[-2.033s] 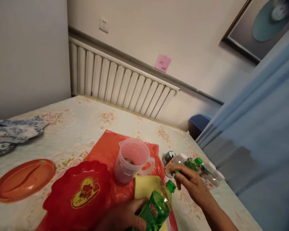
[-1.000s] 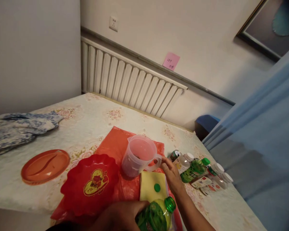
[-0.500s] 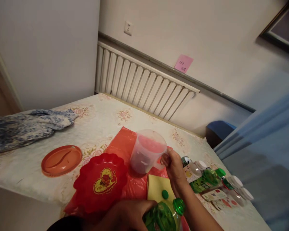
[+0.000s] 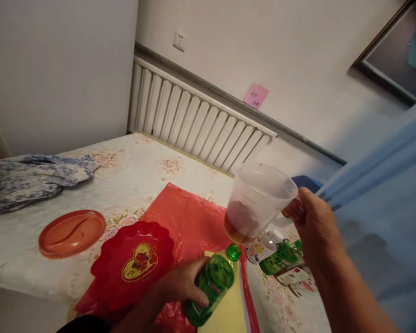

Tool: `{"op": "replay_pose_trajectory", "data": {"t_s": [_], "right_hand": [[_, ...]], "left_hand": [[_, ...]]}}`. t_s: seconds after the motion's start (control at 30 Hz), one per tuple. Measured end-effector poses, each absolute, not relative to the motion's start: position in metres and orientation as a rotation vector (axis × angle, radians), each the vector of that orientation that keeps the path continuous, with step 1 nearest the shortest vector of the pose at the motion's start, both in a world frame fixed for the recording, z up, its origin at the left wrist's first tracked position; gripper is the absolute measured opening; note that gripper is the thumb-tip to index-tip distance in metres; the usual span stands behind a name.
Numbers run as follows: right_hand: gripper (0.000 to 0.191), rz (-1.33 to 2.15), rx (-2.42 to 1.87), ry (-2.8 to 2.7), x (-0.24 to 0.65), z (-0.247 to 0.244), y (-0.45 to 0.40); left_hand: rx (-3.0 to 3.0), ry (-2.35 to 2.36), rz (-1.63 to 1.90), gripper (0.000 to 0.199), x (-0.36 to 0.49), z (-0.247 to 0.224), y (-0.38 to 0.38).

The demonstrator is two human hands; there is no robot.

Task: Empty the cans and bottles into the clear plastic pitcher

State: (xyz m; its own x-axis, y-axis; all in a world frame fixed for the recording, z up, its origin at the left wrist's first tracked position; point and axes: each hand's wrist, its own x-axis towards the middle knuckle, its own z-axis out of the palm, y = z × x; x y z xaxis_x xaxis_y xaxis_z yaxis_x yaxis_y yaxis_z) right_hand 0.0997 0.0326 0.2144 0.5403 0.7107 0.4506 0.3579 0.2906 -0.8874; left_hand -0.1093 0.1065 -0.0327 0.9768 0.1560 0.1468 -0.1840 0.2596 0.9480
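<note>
With its fingers closed round the handle, my right hand (image 4: 314, 224) holds a clear plastic measuring jug (image 4: 261, 199) in the air. Some brownish liquid lies in the bottom of the jug, which is tilted. My left hand (image 4: 189, 282) grips a green plastic bottle (image 4: 217, 277) whose mouth is uncapped, just below the jug. Beneath the bottle are a yellow sheet or pad (image 4: 230, 305) and a red plastic sheet (image 4: 190, 217). A red scalloped dish (image 4: 107, 259) with a gold heart print is left of my left hand.
An orange lid-like dish (image 4: 72, 233) is at the left on the flowered tablecloth (image 4: 138, 159). Behind it lies a blue-and-white cloth (image 4: 38, 178). Several bottles and jars, among them a green-labelled bottle (image 4: 279, 256), stand at the right, near a blue curtain (image 4: 377, 222).
My right hand has lifted the jug off the red sheet and moved it right, above the bottle. My left hand has brought the green bottle up and further into view.
</note>
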Motion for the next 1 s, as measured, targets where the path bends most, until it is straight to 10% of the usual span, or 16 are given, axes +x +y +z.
{"op": "replay_pose_trajectory", "data": {"t_s": [1.0], "right_hand": [[0.054,0.458,-2.102,-1.53,0.147,0.222,-0.04]], "left_hand": [[1.473,0.364,0.684,0.073,-0.09,-0.027,0.116]]}}
